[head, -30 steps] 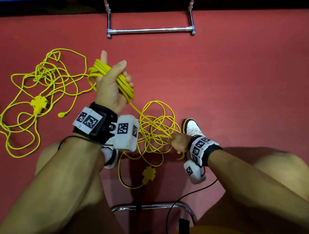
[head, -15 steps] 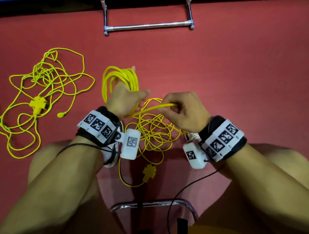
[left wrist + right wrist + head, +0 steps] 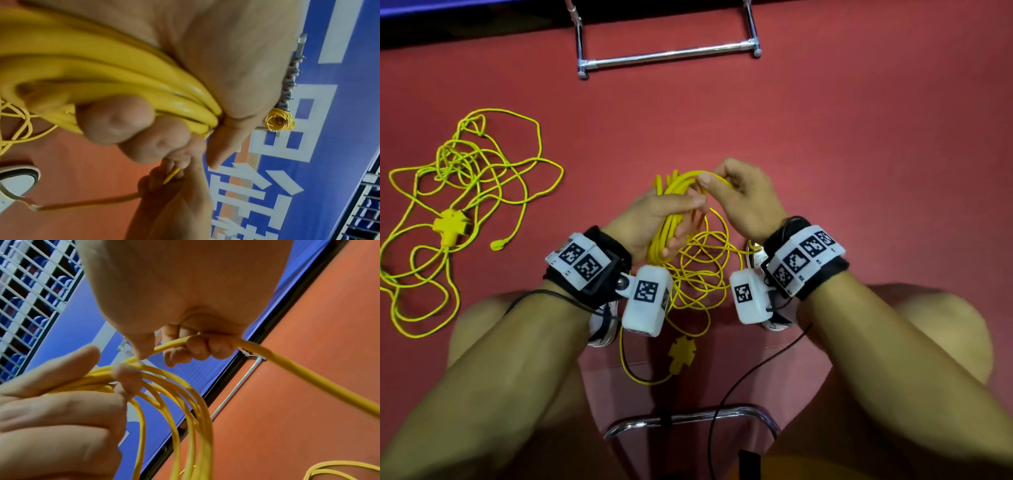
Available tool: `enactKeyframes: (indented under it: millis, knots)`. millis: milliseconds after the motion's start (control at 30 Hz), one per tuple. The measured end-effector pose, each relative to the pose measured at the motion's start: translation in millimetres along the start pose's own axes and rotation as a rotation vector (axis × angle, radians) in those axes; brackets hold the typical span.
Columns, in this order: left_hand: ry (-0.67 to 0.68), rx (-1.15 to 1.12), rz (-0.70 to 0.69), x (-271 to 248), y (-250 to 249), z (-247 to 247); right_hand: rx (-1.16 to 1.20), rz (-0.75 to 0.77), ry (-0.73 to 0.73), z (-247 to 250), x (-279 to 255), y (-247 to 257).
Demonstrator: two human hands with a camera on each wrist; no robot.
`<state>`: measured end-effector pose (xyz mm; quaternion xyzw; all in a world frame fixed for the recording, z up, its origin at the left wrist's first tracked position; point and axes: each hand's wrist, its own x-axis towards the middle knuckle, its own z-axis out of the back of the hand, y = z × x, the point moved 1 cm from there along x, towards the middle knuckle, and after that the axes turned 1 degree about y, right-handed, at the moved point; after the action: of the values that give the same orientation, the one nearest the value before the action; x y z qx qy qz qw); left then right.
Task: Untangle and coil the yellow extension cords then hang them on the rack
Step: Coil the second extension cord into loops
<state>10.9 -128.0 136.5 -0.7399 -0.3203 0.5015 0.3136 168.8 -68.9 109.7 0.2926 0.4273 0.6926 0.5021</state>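
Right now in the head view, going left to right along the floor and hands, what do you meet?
Tangled cord pile with its yellow socket block → left hand gripping the coil → right hand pinching a strand onto it.

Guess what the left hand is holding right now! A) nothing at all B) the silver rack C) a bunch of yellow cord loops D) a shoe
C: the left hand has its fingers curled round a bundle of cord loops, while the right hand pinches one strand beside it.
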Motion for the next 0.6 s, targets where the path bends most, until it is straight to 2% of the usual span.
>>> enactKeyframes:
  millis: [167, 300, 433, 600]
  knots:
    - [0.064, -0.164, 0.014, -12.1, -22.8, -4.9, 0.084, -0.004, -0.045, -7.8, 3.3, 6.1]
    - [0.092, -0.251, -0.031, -25.2, -45.0, -18.0, 0.103, 0.075, 0.029, 3.7, 4.3, 12.7]
    - [0.064, -0.148, -0.053, -34.8, -71.9, -40.4, 0.094, 0.097, 0.092, 27.1, 7.2, 33.3]
    - [0.040, -0.105, -0.129, -66.9, -127.8, -54.1, 0.049, 0.125, 0.071, 52.7, 25.6, 95.9]
